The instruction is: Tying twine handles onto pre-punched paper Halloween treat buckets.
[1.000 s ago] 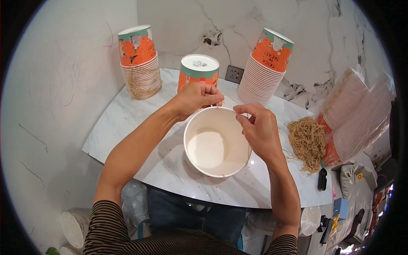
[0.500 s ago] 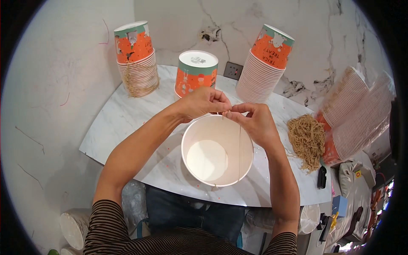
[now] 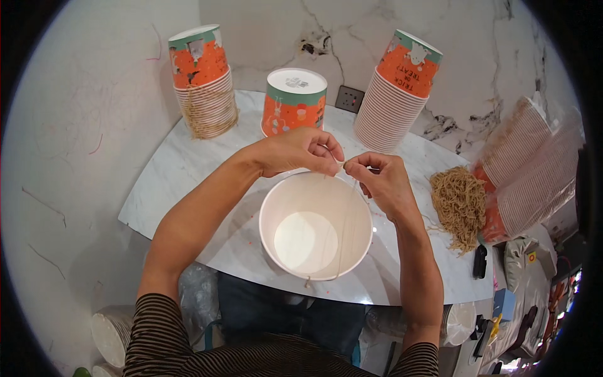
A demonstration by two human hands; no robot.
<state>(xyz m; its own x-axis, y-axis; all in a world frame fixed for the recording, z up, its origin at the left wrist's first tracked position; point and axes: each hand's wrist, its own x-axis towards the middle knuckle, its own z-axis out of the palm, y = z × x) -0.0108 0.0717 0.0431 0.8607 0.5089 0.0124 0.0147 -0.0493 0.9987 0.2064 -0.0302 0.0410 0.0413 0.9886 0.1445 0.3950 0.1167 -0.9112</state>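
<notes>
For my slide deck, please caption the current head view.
Fingers of the left hand and right hand pinch thin string near an open bucket, tan twine heaped at right.

Short black-and-tan striped sleeves (image 3: 156, 330), dark blue trousers (image 3: 248, 308).

string (image 3: 341, 164) partly hidden, torso (image 3: 276, 358) cropped

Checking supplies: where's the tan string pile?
In the head view, the tan string pile lies at right on the table, between the right hand and plastic-wrapped buckets.
</notes>
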